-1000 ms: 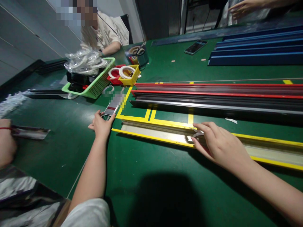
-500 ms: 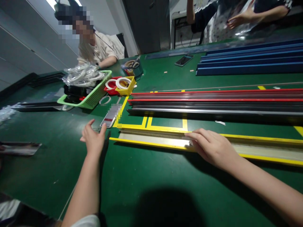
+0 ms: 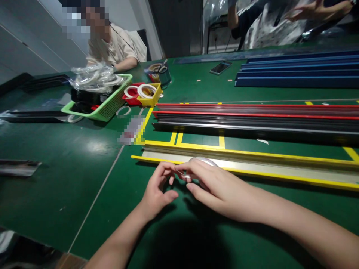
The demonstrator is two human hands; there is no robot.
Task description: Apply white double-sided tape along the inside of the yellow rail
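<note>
In the head view my right hand is closed around a roll of white tape; its rim shows above my knuckles and the rest is hidden. A short pale end lies between the two hands' fingertips. My left hand has bent fingers and its thumb held apart; its index fingertip meets the right fingertips, with no clear grip on anything. Just beyond both hands lies a long yellow-edged channel strip, pale inside, on the green table.
Behind the channel lie red-edged and black strips, then dark blue strips. A green basket of bagged rings, a yellow tray with white rolls, a red tray and phones stand farther back. Two other people sit or stand across the table.
My left hand has moved right, from beside the phone to my right hand. The right hand has come left and toward me, off the channel, with the tape roll now showing.
</note>
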